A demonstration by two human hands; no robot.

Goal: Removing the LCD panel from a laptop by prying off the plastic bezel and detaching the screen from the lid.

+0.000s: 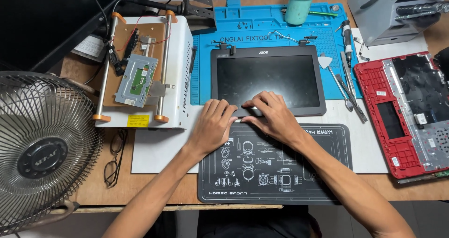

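Wooden desk (154, 191) fills the view from above, crowded with repair gear. Biggest of all is the round wire-guarded fan (44, 149) at the far left, its grille overlapping the desk edge. Next comes the blue silicone work mat (262, 27) at the top centre, with small screws and bits scattered on it and a pale green jar (299, 4) standing upright near its upper edge. At the right edge lies a red laptop base (407, 111), opened up, its inner parts exposed. Left of the blue mat sits a white heating station (180, 69) with two metal rails, carrying a brown board and a small grey metal part.

At the centre lies a laptop screen panel (267, 79), dark glass up, its grey bezel overlapping the blue mat's lower edge and a white sheet below. In front of it, nearer the person, is a black mat with white line drawings (276, 172).

Both hands press on the panel's near edge — neither is clenched around anything. The left hand (213, 126) lies flat, fingers spread over the bottom-left of the bezel. The right hand (271, 114) is arched, fingertips bearing on the bezel just beside the left, thumbs nearly touching.

Smaller things: metal pry tools (346, 86) right of the panel, and spectacles (114, 161) on the desk near the fan.
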